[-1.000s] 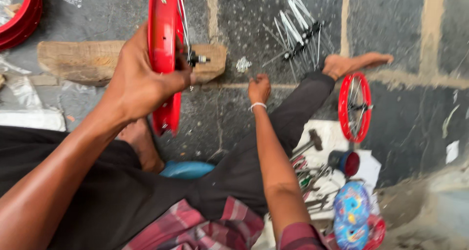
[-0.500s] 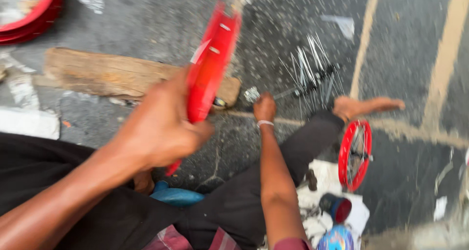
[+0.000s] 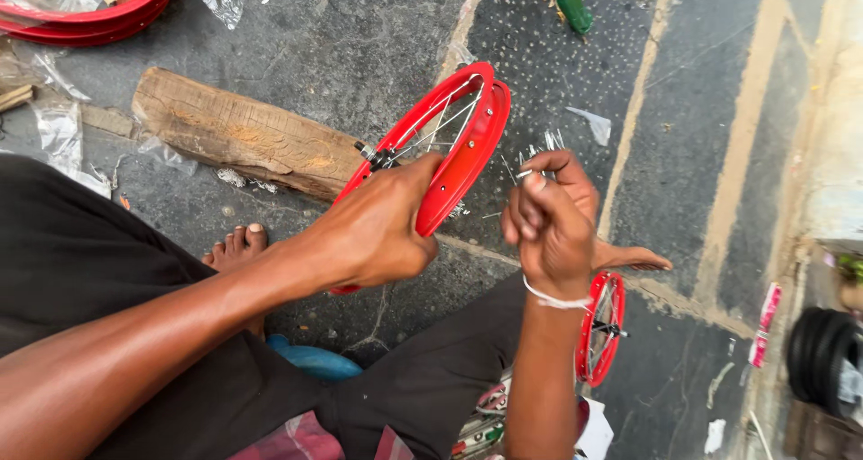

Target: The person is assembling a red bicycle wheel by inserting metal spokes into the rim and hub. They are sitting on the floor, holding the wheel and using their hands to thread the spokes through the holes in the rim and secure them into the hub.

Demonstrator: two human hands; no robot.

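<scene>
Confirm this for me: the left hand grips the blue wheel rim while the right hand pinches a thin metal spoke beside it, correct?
Not quite: the wheel rim is red, not blue, as the head view shows. The rest holds: the left hand grips it, and the right hand pinches a thin metal spoke beside it.

head cam | looks steeply down | close (perhaps tilted) | single view

Left hand (image 3: pixel 373 231) clenched in a firm grip; right hand (image 3: pixel 548 222) raised, fingers pinched.
</scene>
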